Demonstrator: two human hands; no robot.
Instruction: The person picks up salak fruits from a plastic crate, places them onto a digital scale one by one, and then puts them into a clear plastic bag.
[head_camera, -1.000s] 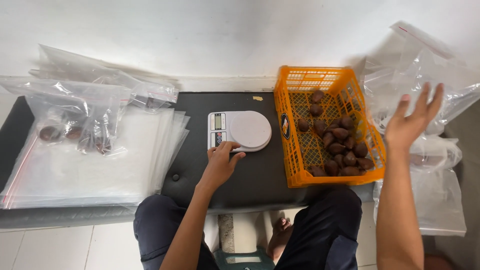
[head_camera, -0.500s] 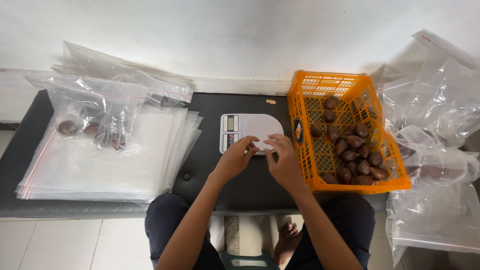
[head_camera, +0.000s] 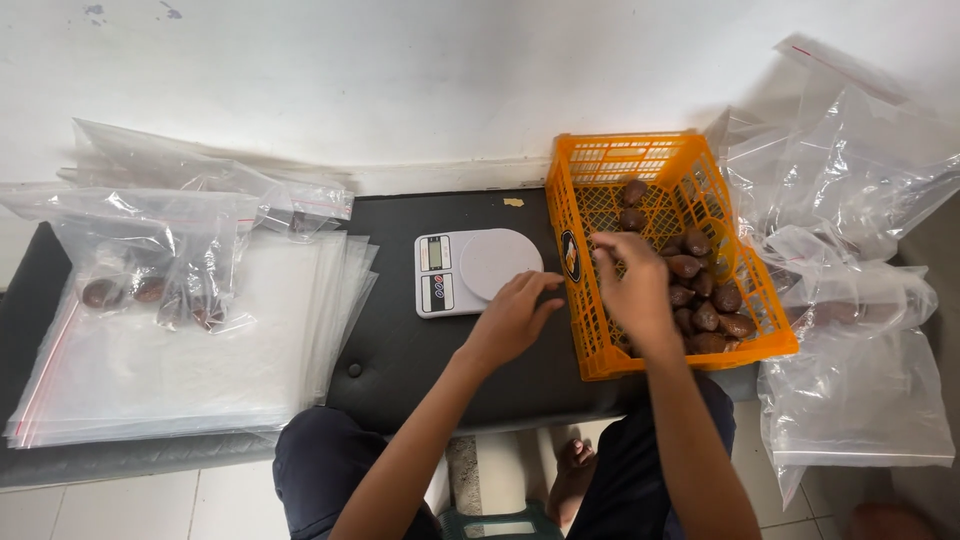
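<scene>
A white kitchen scale (head_camera: 475, 268) with a round pan sits on a black padded bench (head_camera: 400, 350). My left hand (head_camera: 512, 318) rests open at the scale's near right corner, fingertips touching its edge. An orange plastic basket (head_camera: 600, 170) to the right holds several brown scaly fruits (head_camera: 705, 300). My right hand (head_camera: 632, 285) reaches into the basket over the fruits, fingers curled down; whether it grips a fruit is hidden.
A stack of flat clear plastic bags (head_camera: 180, 350) lies at the left, with filled bags holding brown fruits (head_camera: 150, 270) on top. More clear bags (head_camera: 860, 280) are heaped at the right. A white wall (head_camera: 400, 80) stands behind. My knees are below the bench.
My right hand swung from the raised position at the far right to the scale, then into the basket. My left hand stayed by the scale.
</scene>
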